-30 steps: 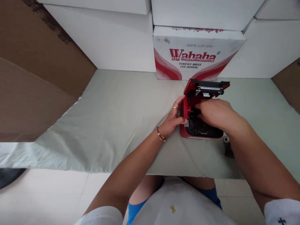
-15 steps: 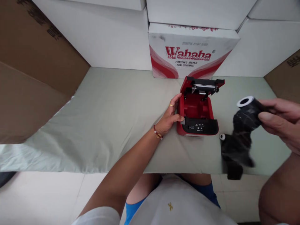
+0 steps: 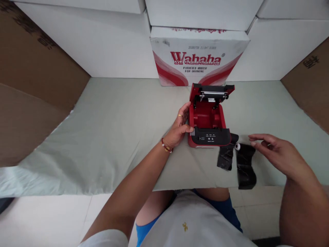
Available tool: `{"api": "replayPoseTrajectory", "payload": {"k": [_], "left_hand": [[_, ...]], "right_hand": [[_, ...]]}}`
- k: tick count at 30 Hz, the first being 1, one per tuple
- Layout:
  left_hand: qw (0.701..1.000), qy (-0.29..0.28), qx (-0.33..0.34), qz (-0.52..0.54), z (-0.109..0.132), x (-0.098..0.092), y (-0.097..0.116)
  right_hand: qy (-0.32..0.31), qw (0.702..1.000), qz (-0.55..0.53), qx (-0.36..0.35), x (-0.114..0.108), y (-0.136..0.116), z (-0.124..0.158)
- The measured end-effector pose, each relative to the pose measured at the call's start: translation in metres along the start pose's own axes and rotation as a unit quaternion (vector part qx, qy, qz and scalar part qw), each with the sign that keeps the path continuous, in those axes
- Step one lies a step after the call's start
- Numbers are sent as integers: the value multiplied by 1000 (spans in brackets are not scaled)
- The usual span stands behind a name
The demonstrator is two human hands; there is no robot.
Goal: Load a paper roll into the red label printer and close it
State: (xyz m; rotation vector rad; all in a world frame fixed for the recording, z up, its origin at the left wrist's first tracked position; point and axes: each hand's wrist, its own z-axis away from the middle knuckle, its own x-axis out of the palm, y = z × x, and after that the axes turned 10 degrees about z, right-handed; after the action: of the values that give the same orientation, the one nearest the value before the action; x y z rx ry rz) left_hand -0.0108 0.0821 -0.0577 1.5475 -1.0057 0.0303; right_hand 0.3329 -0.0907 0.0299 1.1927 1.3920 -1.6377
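A red and black label printer (image 3: 209, 123) stands on the cloth with its lid raised and its red paper bay bare. My left hand (image 3: 180, 128) grips its left side, the thumb on a grey latch and the fingers along the wall. Just right of the printer lies one roll of black film (image 3: 226, 156), partly hidden by the printer's corner. Beside it is a second roll of black film (image 3: 246, 164), with a white core end, its loose film hanging over the table edge. My right hand (image 3: 279, 152) hovers right of this roll, open, with nothing between its fingers.
A white and red water carton (image 3: 200, 56) stands behind the printer, against white boxes (image 3: 110, 44). Brown cartons flank the table, one on the left (image 3: 38, 85) and one on the right (image 3: 313, 79). A pale green cloth (image 3: 115, 127) covers the table.
My right hand has let go of a roll of black film, which now lies beside the printer, and has drawn back with fingers parted. My left hand keeps its grip. The view has shifted slightly.
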Motion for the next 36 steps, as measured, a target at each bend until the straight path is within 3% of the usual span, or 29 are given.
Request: {"api": "replayPoseTrajectory", "payload": {"k": [5, 9, 11, 13, 14, 15, 17, 19, 21, 23, 27, 36], "left_hand": [[1000, 7, 4, -22, -1, -1, 0], [996, 66, 39, -47, 1, 4, 3], [981, 143, 85, -95, 8, 19, 15], [938, 249, 158, -181, 23, 46, 35], [918, 283, 194, -201, 33, 63, 47], [917, 279, 202, -199, 45, 80, 59], [960, 188, 108, -176, 68, 112, 79], [986, 87, -53, -133, 88, 134, 88], [977, 27, -205, -47, 102, 143, 86], [954, 25, -290, 67, 110, 141, 78], [917, 32, -340, 208, 114, 134, 68], [921, 51, -332, 198, 112, 137, 59]], "right_hand": [[-89, 991, 46, -92, 12, 7, 5], [-112, 987, 6, -117, -9, -17, 19], [-114, 983, -40, -139, -33, -35, 30], [-111, 976, -80, -171, -54, -56, 40], [-107, 971, -95, -191, -62, -67, 43], [-102, 965, -110, -217, -67, -77, 45], [-91, 947, -146, -272, -66, -96, 46], [-82, 926, -183, -321, -56, -112, 44], [-73, 910, -203, -353, -42, -125, 41], [-70, 901, -208, -374, -29, -135, 39], [-80, 893, -202, -393, -15, -142, 38], [-76, 903, -206, -370, -6, -145, 44]]}}
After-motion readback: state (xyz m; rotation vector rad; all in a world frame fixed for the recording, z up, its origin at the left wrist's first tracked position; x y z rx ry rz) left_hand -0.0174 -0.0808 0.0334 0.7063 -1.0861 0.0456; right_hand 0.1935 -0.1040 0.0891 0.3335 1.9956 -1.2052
